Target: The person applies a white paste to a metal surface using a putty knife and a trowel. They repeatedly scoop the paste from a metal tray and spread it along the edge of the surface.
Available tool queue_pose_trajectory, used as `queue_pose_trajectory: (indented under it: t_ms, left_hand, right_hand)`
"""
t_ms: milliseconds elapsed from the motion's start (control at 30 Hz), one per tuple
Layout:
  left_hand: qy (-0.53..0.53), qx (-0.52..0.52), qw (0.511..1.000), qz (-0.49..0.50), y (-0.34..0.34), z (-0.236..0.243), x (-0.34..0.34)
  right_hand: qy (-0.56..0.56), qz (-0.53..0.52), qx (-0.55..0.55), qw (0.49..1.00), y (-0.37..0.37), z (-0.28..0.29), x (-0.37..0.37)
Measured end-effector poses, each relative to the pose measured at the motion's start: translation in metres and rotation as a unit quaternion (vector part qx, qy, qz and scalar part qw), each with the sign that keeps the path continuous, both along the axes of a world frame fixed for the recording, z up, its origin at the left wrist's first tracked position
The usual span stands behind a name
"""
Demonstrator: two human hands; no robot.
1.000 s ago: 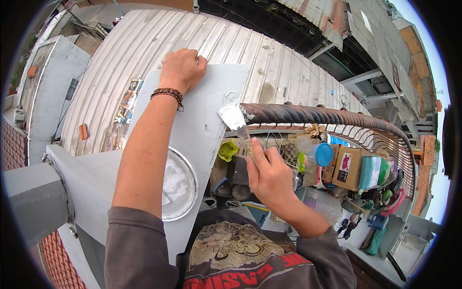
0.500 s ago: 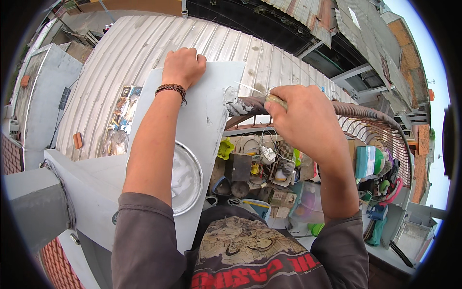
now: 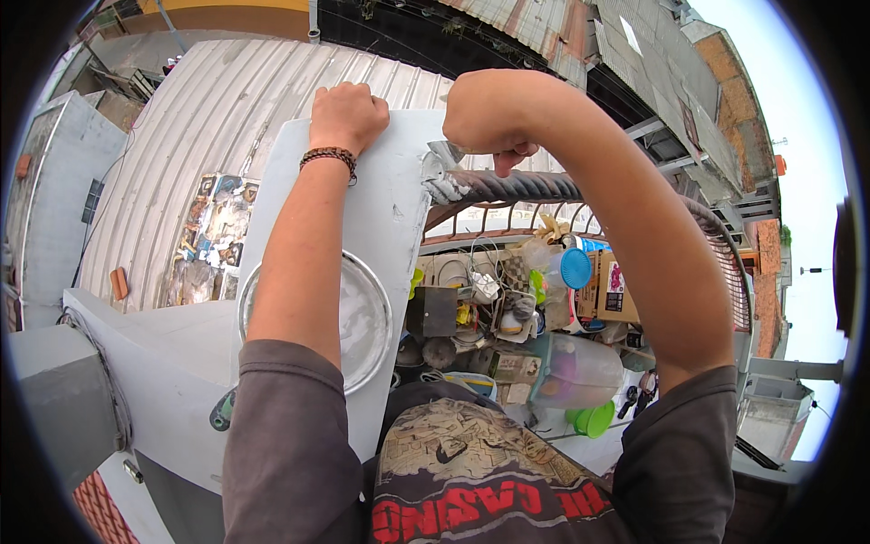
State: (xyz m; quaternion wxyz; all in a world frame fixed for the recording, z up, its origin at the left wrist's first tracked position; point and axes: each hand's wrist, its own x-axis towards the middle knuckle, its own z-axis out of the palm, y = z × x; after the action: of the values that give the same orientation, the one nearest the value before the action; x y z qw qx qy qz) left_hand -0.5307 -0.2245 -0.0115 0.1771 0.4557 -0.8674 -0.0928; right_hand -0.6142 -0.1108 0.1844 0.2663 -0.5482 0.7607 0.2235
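Observation:
My left hand [image 3: 347, 118] is closed over the far edge of a pale grey ledge [image 3: 385, 227], a braided bracelet on the wrist. My right hand [image 3: 489, 113], bent at the wrist, grips a putty knife; its handle is hidden by the hand. The grey blade [image 3: 445, 152] lies against wet whitish putty [image 3: 439, 181] where a dark twisted handrail [image 3: 517, 188] meets the ledge. Beneath my left forearm a round pan [image 3: 385, 317] holding white paste rests on the ledge.
Below the handrail sit a clear plastic tub [image 3: 575, 372], a green bucket [image 3: 594, 419], a cardboard box [image 3: 618, 295] and much clutter. A corrugated metal roof [image 3: 245, 109] stretches beyond the ledge. To the left stands a grey post [image 3: 68, 390].
My right hand has moved left and up, turning over so the knife's blade meets the putty at the joint. My left hand stays on the ledge edge. The view has shifted slightly.

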Motion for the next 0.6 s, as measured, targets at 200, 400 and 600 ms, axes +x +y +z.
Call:
queue_pose_trajectory:
  t_ms: [200, 400, 600]
  left_hand:
    - [0.007, -0.004, 1.0, -0.001, -0.001, -0.004, 0.0]
    - [0.024, -0.007, 1.0, -0.013, -0.002, -0.004, 0.0]
    - [0.001, 0.021, 1.0, -0.015, 0.0, 0.001, 0.001]
  right_hand:
    - [0.017, 0.053, -0.017, 0.998, 0.004, -0.015, 0.022]
    - [0.047, 0.005, -0.036, 0.998, 0.015, -0.003, 0.012]
    - [0.088, 0.064, -0.064, 0.992, 0.019, -0.002, 0.01]
